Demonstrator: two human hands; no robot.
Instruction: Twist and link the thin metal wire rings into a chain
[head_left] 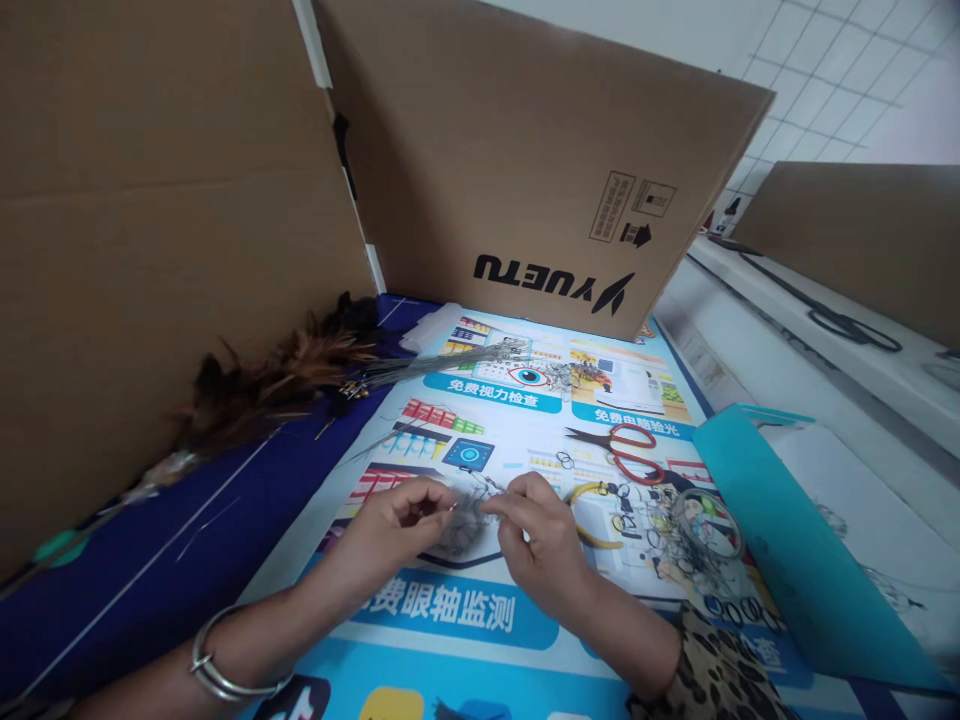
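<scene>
My left hand is closed in a pinch, thumb against forefinger, with a tiny bright tip showing at the fingertips. Facing it, my right hand is also closed, its curled fingers pressed together. What each one holds is too small to make out. A blurred tangle of fine grey wire lies between and below the hands on the printed sheet. Just beyond my right hand are red-handled scissors and small black rings. Beside its wrist, a curved yellow handle lies on the sheet.
A coil of wire sits among loose pieces at right, next to a teal folder. Thin straight wires and brown feathers lie farther back. Cardboard panels stand behind and left. Black scissors rest on a ledge.
</scene>
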